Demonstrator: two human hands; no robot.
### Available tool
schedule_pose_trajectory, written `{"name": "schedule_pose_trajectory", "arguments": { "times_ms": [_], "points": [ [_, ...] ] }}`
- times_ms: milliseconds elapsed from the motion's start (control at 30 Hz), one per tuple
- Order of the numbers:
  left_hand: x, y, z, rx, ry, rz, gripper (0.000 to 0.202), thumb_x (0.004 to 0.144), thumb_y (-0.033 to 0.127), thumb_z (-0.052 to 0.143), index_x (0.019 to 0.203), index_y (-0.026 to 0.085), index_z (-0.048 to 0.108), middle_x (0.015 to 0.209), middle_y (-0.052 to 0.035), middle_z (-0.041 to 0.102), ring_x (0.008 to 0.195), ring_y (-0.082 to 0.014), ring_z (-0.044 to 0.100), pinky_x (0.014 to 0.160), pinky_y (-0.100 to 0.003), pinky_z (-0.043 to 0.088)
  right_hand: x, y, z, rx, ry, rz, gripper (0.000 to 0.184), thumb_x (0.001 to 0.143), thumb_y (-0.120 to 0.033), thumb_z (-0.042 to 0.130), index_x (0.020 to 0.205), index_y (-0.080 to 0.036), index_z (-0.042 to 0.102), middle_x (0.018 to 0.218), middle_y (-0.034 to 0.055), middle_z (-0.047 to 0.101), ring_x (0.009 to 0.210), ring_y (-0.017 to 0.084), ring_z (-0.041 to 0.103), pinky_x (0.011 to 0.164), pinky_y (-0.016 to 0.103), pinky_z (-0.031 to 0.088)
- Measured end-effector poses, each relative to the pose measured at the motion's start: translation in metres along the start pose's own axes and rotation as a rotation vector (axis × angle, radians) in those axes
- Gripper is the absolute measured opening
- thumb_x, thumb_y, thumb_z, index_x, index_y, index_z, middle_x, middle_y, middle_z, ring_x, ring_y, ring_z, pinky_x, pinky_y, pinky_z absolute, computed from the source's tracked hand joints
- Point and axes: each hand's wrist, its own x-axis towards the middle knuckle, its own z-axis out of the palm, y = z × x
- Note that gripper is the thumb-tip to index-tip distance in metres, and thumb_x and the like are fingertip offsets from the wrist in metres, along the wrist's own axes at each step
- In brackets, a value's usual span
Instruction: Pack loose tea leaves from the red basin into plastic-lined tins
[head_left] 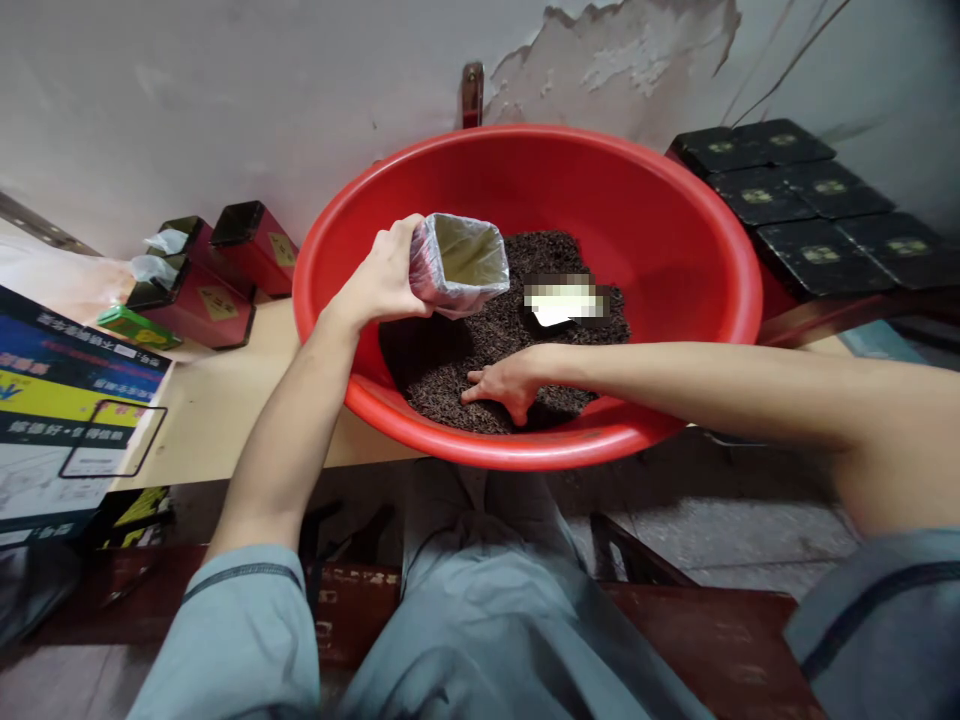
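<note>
My left hand (386,268) is closed around a square tin (471,260) lined with a clear plastic bag, holding it tilted over the basin with its mouth toward me. The inside of the tin that shows has nothing in it. The big red basin (652,190) contains a heap of dark loose tea leaves (439,385). My right hand (510,385) reaches over the basin's near right rim and rests on the leaves, fingers stretched apart, some tips sunk among them. Just beyond it a bright white object (559,305), partly pixelated, lies on the leaves; its kind cannot be made out.
To the left on the wooden table (217,410) stand red tins (214,305), two with plastic liners sticking out, beside a green packet (135,325) and a printed box (67,420). Several black-topped tins (817,245) stand at the right. A peeling wall (300,90) rises behind the basin.
</note>
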Motion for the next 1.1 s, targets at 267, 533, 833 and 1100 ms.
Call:
{"name": "schedule_pose_trajectory", "arguments": {
  "times_ms": [267,533,833,1100],
  "points": [
    [0.001,-0.004,0.001,-0.005,0.008,0.011,0.123,0.055,0.038,0.098,0.157,0.023,0.032,0.154,-0.0168,0.046,0.146,-0.0471,0.043,0.124,-0.064,0.035,0.002,0.001,-0.007,0.034,-0.097,-0.026,0.113,0.045,-0.020,0.094,0.153,-0.019,0.061,0.157,0.0133,0.060,0.141,0.039,0.059,0.109,0.041,0.052],
    [0.008,-0.011,0.006,-0.078,-0.029,0.039,0.125,0.053,0.046,0.100,0.156,0.022,0.033,0.154,-0.0184,0.048,0.144,-0.0444,0.049,0.123,-0.058,0.039,-0.004,-0.002,-0.006,0.185,-0.058,0.084,0.109,0.047,-0.014,0.090,0.152,-0.019,0.063,0.137,0.0083,0.075,0.116,0.034,0.073,0.090,0.036,0.058],
    [0.002,-0.006,0.000,-0.052,0.009,0.032,0.111,0.058,0.035,0.091,0.153,0.020,0.036,0.152,-0.0177,0.054,0.139,-0.0395,0.058,0.119,-0.054,0.047,-0.002,0.004,-0.007,0.208,0.011,0.084,0.106,0.052,-0.019,0.088,0.154,-0.015,0.059,0.139,0.0097,0.073,0.123,0.031,0.070,0.098,0.033,0.056],
    [-0.002,0.001,-0.004,-0.110,0.054,-0.034,0.105,0.059,0.036,0.088,0.151,0.020,0.039,0.149,-0.0162,0.058,0.137,-0.0395,0.061,0.115,-0.054,0.052,-0.041,0.011,-0.044,0.448,0.205,-0.077,0.067,0.056,-0.022,0.084,0.121,-0.019,0.072,0.110,0.0014,0.078,0.105,0.024,0.072,0.093,0.032,0.058]
  ]
}}
